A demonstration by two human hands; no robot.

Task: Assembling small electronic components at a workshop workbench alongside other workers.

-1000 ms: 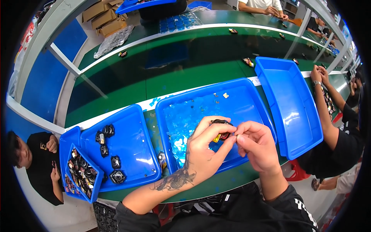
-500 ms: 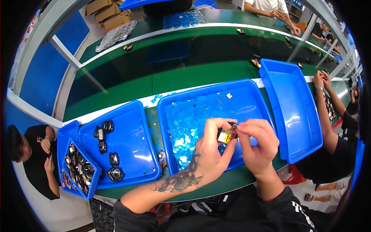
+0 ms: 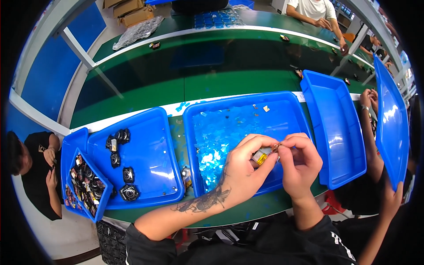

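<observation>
Small module point(image 3: 261, 158), silver w/ a yellow band, is up over the near part of the middle tray point(image 3: 282, 123), held between fingers & thumb of the left hand point(image 3: 246, 163): snug, narrow grip. Right hand point(image 3: 301, 165) is at its right end, thumb & index tips close tog.; can't tell if they nip a part of it or just touch. Work on this pc. looks unfinished, judging by both hands being on it; exact stage n/a, fingers hide most of it. Below, lots of blue film bits point(image 3: 212, 161) lie in the tray, prob. a sign of many pcs. handled. Left of that, the left tray point(image 3: 152, 152) has a few black units point(image 3: 129, 193) in a loose row, approx. five or six, & further left a small tilted tray point(image 3: 104, 207) is heaped w/ mixed parts, so plenty prob. left, tho can't tell which are finished. Right tray point(image 3: 338, 128) stands just beside the middle one; far side, green table point(image 3: 212, 81) w/ a few loose pcs.
</observation>
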